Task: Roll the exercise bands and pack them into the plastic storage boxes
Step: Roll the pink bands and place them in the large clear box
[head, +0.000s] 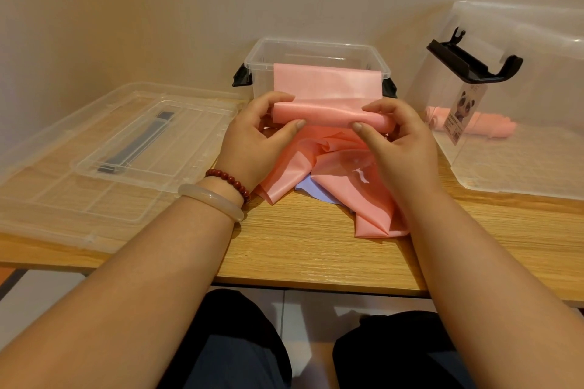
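A heap of loose pink bands [344, 180] lies on the wooden table [309, 249]. Above it, the left hand [252, 136] and right hand [399, 144] grip a half-rolled pink band [328, 115], fingers curled round its 2 ends. Its flat end drapes over the small clear box [316, 44]. To the right, a larger box [537, 161] holds rolled bands [474, 127].

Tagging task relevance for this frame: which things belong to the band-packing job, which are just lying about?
Job: pink band, gripped by left hand and right hand; loose pink bands; purple band under them; small clear box; large clear box; rolled bands inside it.
Lying about: stacked clear lids; bracelets; table.
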